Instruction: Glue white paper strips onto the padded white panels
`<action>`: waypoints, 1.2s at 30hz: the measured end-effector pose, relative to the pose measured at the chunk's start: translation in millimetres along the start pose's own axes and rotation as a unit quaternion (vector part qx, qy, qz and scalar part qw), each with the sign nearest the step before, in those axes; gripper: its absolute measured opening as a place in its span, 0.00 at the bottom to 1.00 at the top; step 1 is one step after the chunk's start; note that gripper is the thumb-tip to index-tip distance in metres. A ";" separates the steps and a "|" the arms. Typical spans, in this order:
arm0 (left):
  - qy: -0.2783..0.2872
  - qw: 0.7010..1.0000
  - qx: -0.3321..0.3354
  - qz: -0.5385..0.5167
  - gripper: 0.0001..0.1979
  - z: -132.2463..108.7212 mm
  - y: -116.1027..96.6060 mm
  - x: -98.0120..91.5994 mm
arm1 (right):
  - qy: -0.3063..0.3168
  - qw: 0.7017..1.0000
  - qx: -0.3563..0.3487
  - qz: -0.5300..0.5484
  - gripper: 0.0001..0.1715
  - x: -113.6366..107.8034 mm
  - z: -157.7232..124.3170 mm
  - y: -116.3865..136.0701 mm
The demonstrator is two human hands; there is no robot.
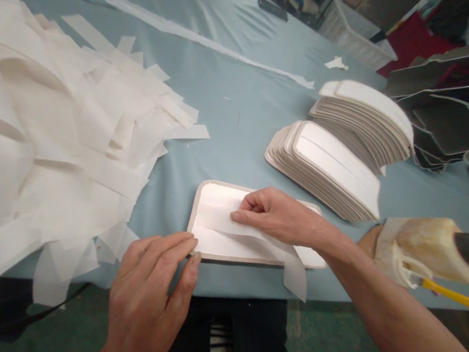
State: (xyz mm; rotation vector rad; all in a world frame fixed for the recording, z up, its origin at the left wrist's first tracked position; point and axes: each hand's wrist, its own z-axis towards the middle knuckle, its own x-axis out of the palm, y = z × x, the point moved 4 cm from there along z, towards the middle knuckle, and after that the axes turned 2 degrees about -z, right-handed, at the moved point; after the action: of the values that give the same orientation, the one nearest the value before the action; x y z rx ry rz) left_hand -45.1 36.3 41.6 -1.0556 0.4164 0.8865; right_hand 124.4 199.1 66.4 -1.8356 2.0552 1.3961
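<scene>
A flat white panel (228,246) with rounded corners and a beige edge lies near the front edge of the table. Across its length runs a thin white strip (295,275), whose loose right end curls over the panel's front edge. My right hand (274,216) is closed, with thumb and curled fingers pinching the strip above the panel's middle. At the panel's left end, my left hand (153,283) has its thumb and fingertips together on the edge. The undersides of the left fingers are hidden.
A large heap of white strips (59,121) covers the table's left side. Two stacks of similar panels, one nearer (333,172) and one farther (365,113), stand at right. A wrapped, dark-handled tool (427,246) lies near my right forearm. A phone (272,8) rests far back.
</scene>
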 end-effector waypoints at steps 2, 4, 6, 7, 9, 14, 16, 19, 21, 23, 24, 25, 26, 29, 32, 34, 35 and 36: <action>-0.003 1.000 -0.005 0.001 0.08 1.0 2.2 -0.7 | -0.002 1.000 -0.005 0.000 0.22 -0.4 1.1 1.2; -0.005 1.000 -0.007 0.004 0.08 2.3 4.2 -1.6 | -0.004 1.000 -0.005 -0.005 0.23 -0.7 2.2 1.6; -0.002 1.000 -0.004 0.015 0.08 4.1 5.9 -1.9 | -0.006 1.000 -0.003 -0.013 0.23 -1.0 3.0 1.6; 0.000 1.000 0.000 0.025 0.09 5.3 6.5 -1.9 | -0.008 1.000 -0.003 -0.016 0.24 -1.2 3.3 1.5; -0.001 0.999 0.009 0.043 0.09 8.1 7.1 -1.5 | -0.010 1.000 -0.005 -0.020 0.23 -1.5 3.9 1.4; 0.023 0.996 0.050 0.073 0.14 16.2 3.5 5.5 | -0.007 0.999 -0.002 -0.033 0.23 -2.0 5.4 1.5; 0.039 0.992 0.073 0.091 0.15 18.0 0.5 10.5 | -0.006 0.999 0.000 -0.038 0.23 -1.9 5.9 1.2; 0.069 0.985 0.093 0.124 0.19 17.4 -1.6 19.7 | -0.008 0.999 -0.004 -0.036 0.23 -1.5 6.4 0.0; 0.095 0.982 0.096 0.134 0.22 14.8 -0.5 26.1 | -0.010 0.999 -0.008 -0.029 0.23 -1.0 6.7 -1.0; 0.114 0.980 0.093 0.136 0.24 11.2 2.1 31.1 | -0.011 1.000 -0.010 -0.026 0.23 -0.6 7.1 -2.1; 0.120 0.979 0.091 0.137 0.25 9.3 3.5 32.8 | -0.012 1.000 -0.009 -0.027 0.23 -0.6 7.2 -2.4; 0.124 0.978 0.090 0.139 0.26 7.5 4.8 33.9 | -0.012 1.000 -0.008 -0.027 0.24 -0.6 7.2 -2.7; 0.125 0.977 0.092 0.144 0.27 5.7 5.8 34.5 | -0.011 1.000 -0.008 -0.027 0.24 -0.8 7.0 -2.8; 0.134 0.972 0.107 0.164 0.28 1.3 7.8 35.0 | -0.012 1.000 -0.012 -0.022 0.23 -3.3 4.3 -3.6; 0.148 0.968 0.114 0.170 0.29 -1.0 9.9 34.3 | -0.003 1.000 -0.011 -0.024 0.20 -7.6 -3.1 -8.7; 0.154 0.967 0.116 0.163 0.31 -1.5 11.3 33.5 | 0.014 1.000 -0.006 -0.020 0.20 -10.5 -10.4 -15.3; 0.156 0.968 0.116 0.157 0.32 -1.5 12.0 33.1 | 0.024 1.000 -0.006 -0.014 0.20 -12.1 -14.6 -19.4; 0.159 0.969 0.113 0.149 0.33 -1.5 12.8 33.0 | 0.033 0.999 -0.007 -0.007 0.20 -13.7 -18.9 -23.8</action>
State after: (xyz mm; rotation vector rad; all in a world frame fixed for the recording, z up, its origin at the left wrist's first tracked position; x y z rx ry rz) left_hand -35.4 51.6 11.2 -0.9379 0.9441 0.9086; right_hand 157.3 200.4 71.8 -1.9233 2.0631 1.3677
